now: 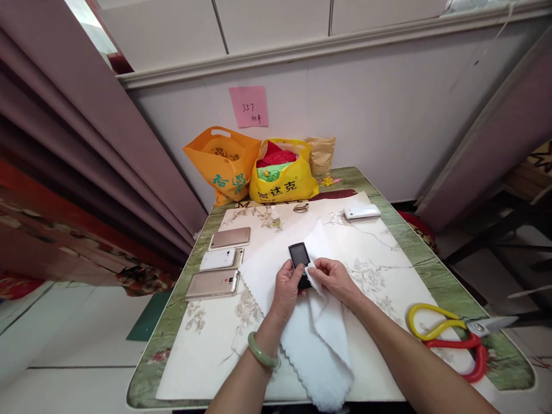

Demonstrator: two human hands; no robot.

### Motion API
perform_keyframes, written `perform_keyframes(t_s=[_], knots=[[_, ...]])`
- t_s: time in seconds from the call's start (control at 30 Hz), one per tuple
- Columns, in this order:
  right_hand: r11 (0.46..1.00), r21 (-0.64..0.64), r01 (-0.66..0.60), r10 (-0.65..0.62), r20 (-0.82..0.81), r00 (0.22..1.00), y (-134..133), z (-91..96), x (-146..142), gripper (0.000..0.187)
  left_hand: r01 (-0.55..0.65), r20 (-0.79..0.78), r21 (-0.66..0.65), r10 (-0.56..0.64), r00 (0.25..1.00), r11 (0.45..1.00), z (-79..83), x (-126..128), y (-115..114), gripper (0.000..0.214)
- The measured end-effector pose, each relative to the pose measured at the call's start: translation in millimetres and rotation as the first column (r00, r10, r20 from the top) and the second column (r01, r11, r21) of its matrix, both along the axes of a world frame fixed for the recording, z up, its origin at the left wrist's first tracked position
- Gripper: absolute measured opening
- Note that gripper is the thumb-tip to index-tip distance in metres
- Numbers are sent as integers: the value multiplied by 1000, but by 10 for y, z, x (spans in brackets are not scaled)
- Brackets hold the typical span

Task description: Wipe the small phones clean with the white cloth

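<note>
We hold the black phone (pixel 299 254) in the left hand (pixel 285 290), above the middle of the worktop (pixel 511 368), with its screen facing up. The fingers (pixel 285 268) of the left hand are curled around the phone's left side, and the thumb lies across its front below the screen. With the right hand (pixel 338 279), we pinch a fold of the white cloth (pixel 317 351) between thumb and fingers, set against the phone's lower right part. The remainder of the cloth spreads beneath both hands over the floral sheet (pixel 194 356), its scalloped near end reaching the front edge of the worktop.

To the left of the cloth, we find a rose-gold phone (pixel 232 237), a white phone (pixel 217 259) lying on another phone (pixel 240 257), and a gold phone (pixel 211 285) nearest us. To the right, we locate a white device (pixel 362 213) and, nearer, scissors (pixel 471 340) with one yellow and one red handle. Along the far edge, an orange bag (pixel 233 167), a filled yellow bag (pixel 287 188) and a brown packet (pixel 321 156) stand side by side, with a small bottle (pixel 275 218) in front
</note>
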State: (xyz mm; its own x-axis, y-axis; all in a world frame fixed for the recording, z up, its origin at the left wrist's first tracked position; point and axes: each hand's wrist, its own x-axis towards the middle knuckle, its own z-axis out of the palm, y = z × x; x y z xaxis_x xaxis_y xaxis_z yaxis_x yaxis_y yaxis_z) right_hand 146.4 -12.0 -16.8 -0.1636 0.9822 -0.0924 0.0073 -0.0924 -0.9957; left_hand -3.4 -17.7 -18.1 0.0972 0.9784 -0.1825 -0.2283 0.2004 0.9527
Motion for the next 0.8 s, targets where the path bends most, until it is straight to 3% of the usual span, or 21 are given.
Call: perform_keyframes(t_s=[0.23,0.43,0.7,0.8], knots=[[994,28,-102,98,112,989,-17,-7,36,38,-101,61,13,100,993,995,46,14,4,37],[979,168,-118,77,229,970,-46,7,37,38,-162,146,17,158,977,987,53,29,23,37],[992,95,-77,74,36,997,-60,-11,23,39,-104,198,-22,106,974,994,35,-26,49,36],[994,108,-14,8,54,998,-65,-46,23,41,-105,188,-29,108,976,994,15,-38,57,36]])
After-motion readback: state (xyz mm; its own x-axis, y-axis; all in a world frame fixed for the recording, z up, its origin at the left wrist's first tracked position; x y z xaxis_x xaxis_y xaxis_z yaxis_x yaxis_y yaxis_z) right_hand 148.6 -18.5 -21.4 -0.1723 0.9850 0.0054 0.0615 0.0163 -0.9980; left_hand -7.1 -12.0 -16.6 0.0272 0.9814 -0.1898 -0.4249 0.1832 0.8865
